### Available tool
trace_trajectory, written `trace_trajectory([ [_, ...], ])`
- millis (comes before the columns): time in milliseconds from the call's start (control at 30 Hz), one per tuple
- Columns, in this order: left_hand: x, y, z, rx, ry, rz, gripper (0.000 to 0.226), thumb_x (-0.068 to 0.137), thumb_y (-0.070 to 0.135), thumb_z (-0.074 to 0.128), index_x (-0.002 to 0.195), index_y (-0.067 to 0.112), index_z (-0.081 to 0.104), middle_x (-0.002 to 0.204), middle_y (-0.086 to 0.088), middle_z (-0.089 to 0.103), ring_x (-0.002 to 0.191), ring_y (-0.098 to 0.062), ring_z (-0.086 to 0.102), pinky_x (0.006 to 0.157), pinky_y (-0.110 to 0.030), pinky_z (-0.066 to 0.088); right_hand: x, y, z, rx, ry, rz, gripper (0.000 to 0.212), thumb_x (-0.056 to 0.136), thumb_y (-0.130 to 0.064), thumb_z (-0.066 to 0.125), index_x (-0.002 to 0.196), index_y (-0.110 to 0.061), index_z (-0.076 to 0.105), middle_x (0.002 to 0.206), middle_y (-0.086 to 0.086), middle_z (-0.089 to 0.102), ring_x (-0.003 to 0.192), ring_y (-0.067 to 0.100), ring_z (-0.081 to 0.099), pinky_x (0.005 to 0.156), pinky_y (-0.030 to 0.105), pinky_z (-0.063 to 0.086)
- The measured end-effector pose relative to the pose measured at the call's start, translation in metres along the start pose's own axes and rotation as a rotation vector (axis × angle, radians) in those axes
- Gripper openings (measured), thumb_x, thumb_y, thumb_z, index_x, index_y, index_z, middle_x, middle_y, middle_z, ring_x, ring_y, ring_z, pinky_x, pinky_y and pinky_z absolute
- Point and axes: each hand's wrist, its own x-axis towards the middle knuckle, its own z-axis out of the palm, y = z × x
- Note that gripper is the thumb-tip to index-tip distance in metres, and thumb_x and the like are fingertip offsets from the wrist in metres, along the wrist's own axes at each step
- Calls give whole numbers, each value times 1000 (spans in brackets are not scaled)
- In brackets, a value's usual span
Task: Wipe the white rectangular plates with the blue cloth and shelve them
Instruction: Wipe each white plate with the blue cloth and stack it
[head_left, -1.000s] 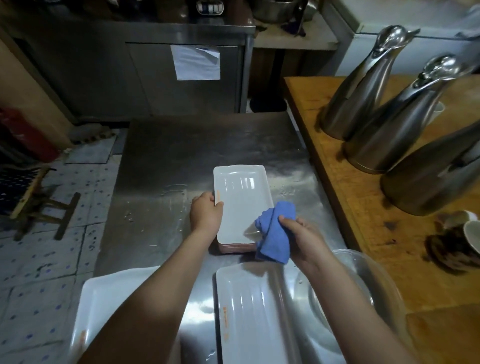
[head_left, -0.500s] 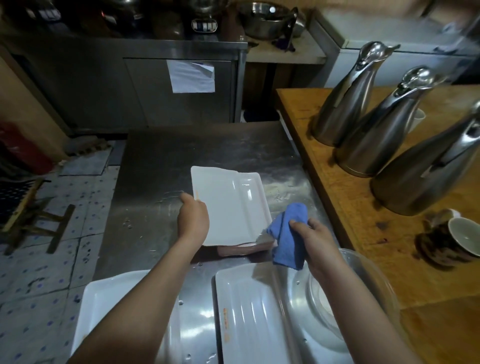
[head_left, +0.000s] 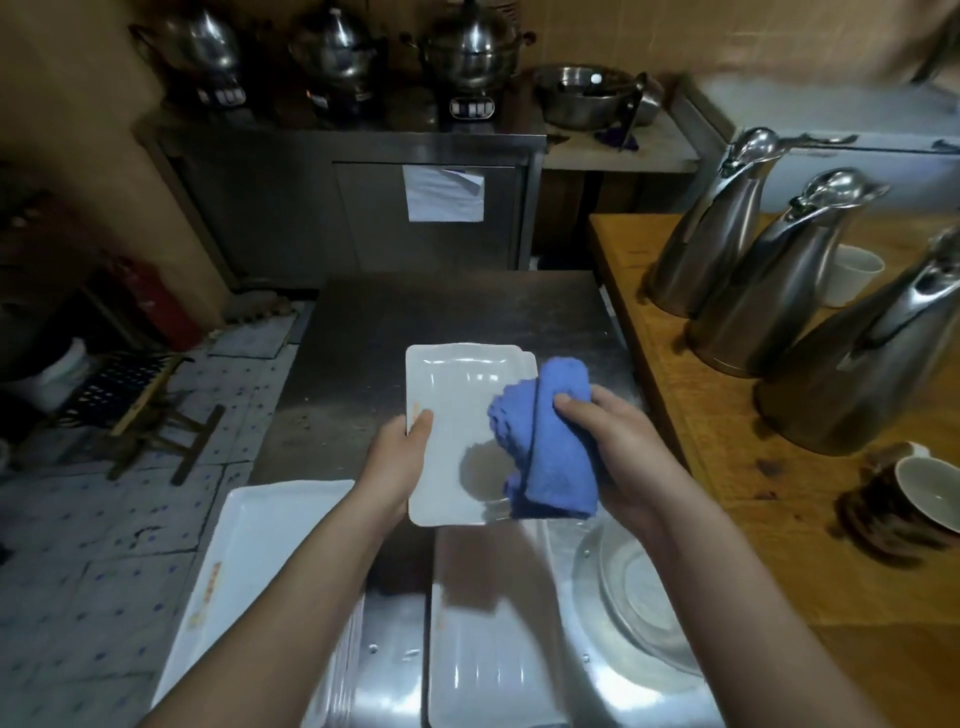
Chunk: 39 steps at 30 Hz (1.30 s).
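far steel table (head_left: 457, 306): bare | right: jugs (head_left: 769, 291) crowd wooden counter (head_left: 727, 467)

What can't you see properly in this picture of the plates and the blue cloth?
All in the head view:
- White rectangular plate in the left hand: its right side is hidden by the folded blue cloth in the right hand.
- A second white plate edge peeks out behind; the rest is hidden.
- Lower white plate: blurred and cut off by the bottom edge.
- Orange marks on the plate's rim: too small to read.
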Motion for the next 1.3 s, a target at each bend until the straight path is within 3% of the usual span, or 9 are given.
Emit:
trace_trajectory([
  [133, -56, 12, 19, -166, -19, -48, 27, 98, 27, 44, 81, 16, 62, 62, 1, 69, 52, -10, 66, 46, -16, 48, -20, 5, 18, 3, -118, 58, 6, 91, -7, 56, 94, -6, 60, 82, 11, 71, 72, 20, 69, 63, 30, 57],
  [233, -93, 11, 33, -235, -28, -31, 28, 97, 36, 45, 98, 16, 64, 87, -6, 71, 83, -23, 67, 80, -33, 54, -34, 20, 9, -344, -58, 44, 3, 88, -10, 59, 86, -12, 58, 84, 9, 65, 77, 20, 63, 74, 33, 52],
  [300, -116, 10, 37, -273, -7, -17, 31, 98, 38, 41, 112, 17, 59, 106, -9, 69, 97, -27, 65, 91, -42, 50, -43, 27, -3, -619, -9, -92, 8, 85, -14, 60, 84, -20, 55, 84, -3, 64, 75, 9, 60, 64, 20, 47],
  [433, -149, 5, 38, -352, 15, -17, 28, 100, 37, 37, 115, 21, 54, 109, -3, 68, 95, -20, 67, 76, -33, 55, -62, 35, -15, -964, 89, -408, 45, 85, -19, 63, 126, -25, 47, 118, -6, 53, 107, 12, 53, 76, 2, 30],
  [567, -167, 3, 34, -387, 31, -35, 25, 100, 39, 35, 114, 28, 52, 100, 3, 68, 85, -16, 68, 59, -28, 54, -81, 45, -12, -1383, 133, -586, 65, 92, -36, 54, 147, -19, 24, 147, 3, 31, 131, 20, 35, 106, 29, 32],
  [667, -172, 5, 31, -387, 46, -49, 24, 100, 42, 33, 111, 32, 52, 99, 4, 67, 86, -16, 67, 59, -27, 52, -88, 55, -10, -1626, -18, -587, 55, 99, -42, 27, 148, -18, 19, 157, 4, 14, 144, 22, 9, 117, 38, 5],
  [867, -169, 11, 25, -215, 26, 65, 26, 101, 41, 27, 110, 35, 51, 90, 23, 55, 78, 14, 50, 55, 0, 40, -84, 55, 21, -1577, -313, -666, 56, 100, -31, 15, 152, -21, -1, 159, -4, -10, 143, 8, -17, 114, 30, -11],
  [1133, -154, 18, -8, -152, 27, 44, 29, 98, 47, 31, 101, 33, 56, 94, 5, 66, 83, -14, 65, 68, -26, 53, -43, 32, 36, -1741, 82, -539, 55, 99, -39, 8, 151, -24, -1, 159, -4, -9, 145, 16, -14, 111, 37, -18],
  [1300, -143, 18, -26, -157, 39, 40, 39, 99, 47, 25, 85, 29, 57, 77, 12, 61, 69, -1, 59, 50, -12, 44, -73, 63, 60, -1661, -136, -691, 59, 94, -39, 2, 151, -26, -3, 158, -7, -12, 141, 9, -23, 108, 29, -21],
])
